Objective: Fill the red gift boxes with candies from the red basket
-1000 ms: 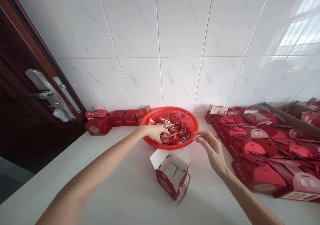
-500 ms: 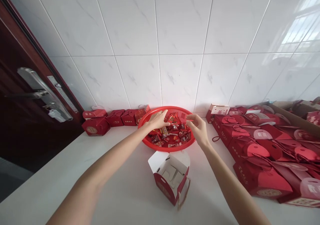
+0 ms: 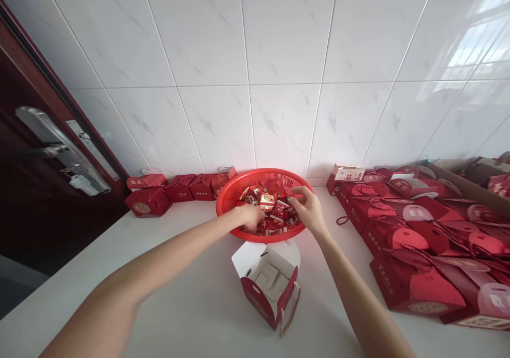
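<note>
A round red plastic basket [image 3: 224,194] holds many small wrapped candies, mostly red, and a gold-and-red wrapped candy [image 3: 266,202] lies on top. My left hand [image 3: 252,217] is down in the basket's near left part, its fingertips hidden among the candies. Over the right side of the basket is my right hand [image 3: 308,209], with bent fingers and thumb apart and nothing visible between them. Just in front of the basket stands an open red gift box [image 3: 258,299], white inside, flaps up, with a cord handle on its right. No candy shows inside it.
Closed red gift boxes [image 3: 414,289] stand in rows on the right of the white counter [image 3: 179,315]. Several smaller red boxes [image 3: 181,188] line the tiled wall at left. A dark red cord loop [image 3: 342,220] lies right of the basket. A door [image 3: 35,198] is at far left.
My left hand has moved down from the basket's far side into the candies near its front. My right hand has shifted slightly left and down. The gold-and-red candy now shows on top.
</note>
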A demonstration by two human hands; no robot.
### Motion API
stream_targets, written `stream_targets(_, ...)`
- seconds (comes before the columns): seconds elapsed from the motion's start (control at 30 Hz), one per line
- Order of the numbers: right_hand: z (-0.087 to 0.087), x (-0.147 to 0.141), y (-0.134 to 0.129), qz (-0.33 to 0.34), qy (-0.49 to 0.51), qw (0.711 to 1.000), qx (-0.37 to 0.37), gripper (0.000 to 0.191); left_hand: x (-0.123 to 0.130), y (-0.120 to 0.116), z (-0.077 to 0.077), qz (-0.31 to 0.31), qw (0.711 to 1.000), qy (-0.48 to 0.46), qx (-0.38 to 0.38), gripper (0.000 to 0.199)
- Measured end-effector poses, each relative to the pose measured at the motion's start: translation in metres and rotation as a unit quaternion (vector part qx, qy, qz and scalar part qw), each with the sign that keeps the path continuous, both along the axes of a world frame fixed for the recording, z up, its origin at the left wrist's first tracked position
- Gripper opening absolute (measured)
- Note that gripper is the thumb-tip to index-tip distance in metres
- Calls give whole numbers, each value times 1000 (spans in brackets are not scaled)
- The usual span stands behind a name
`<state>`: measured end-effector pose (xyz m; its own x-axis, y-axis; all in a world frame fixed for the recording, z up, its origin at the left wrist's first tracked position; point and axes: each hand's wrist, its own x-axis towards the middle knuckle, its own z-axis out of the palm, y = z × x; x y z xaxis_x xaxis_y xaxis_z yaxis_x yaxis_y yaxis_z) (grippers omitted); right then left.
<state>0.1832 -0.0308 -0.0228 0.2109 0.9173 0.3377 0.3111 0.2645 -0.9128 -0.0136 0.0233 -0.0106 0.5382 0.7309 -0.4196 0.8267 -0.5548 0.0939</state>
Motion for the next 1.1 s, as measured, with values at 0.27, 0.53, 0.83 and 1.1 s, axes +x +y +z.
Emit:
stream_targets(0.27,0,4,0,8,-18,1000,-3,20,-10,9,24,-10,993,-73,-92,15)
stream_targets(0.53,-2,2,2,40,-19,999,10,20,-20,26,33,90,880,-447,-131,39)
stream_targets(0.83,-3,-1,-1,164,33,986,-5,43,9,8,30,91,804,-559,-180,41)
stream_targets(1.1,-7,0,6,85,37,995,40,24,5,5,29,276,761,-537,-240,22)
